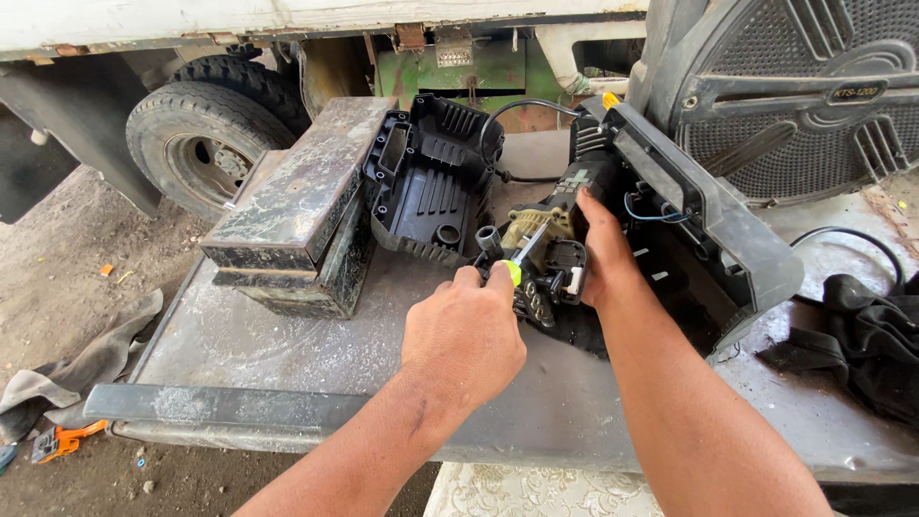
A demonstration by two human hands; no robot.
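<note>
My left hand (466, 335) gripped the screwdriver (522, 254), fingers closed, tip at the pump motor assembly (550, 251). My right hand (605, 251) clasped that assembly mid-table (287, 335), against the open black housing (708, 220).

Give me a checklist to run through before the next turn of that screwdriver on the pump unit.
1. Left hand grips screwdriver: ok.
2. Right hand steadies pump unit: ok.
3. Tip seated in a screw: cannot tell, hidden.
4. Pump unit rests on metal table: ok.
5. Removed black cover lies apart from the hands: ok.
6. Black cable slack, away from the tool: ok.
</note>
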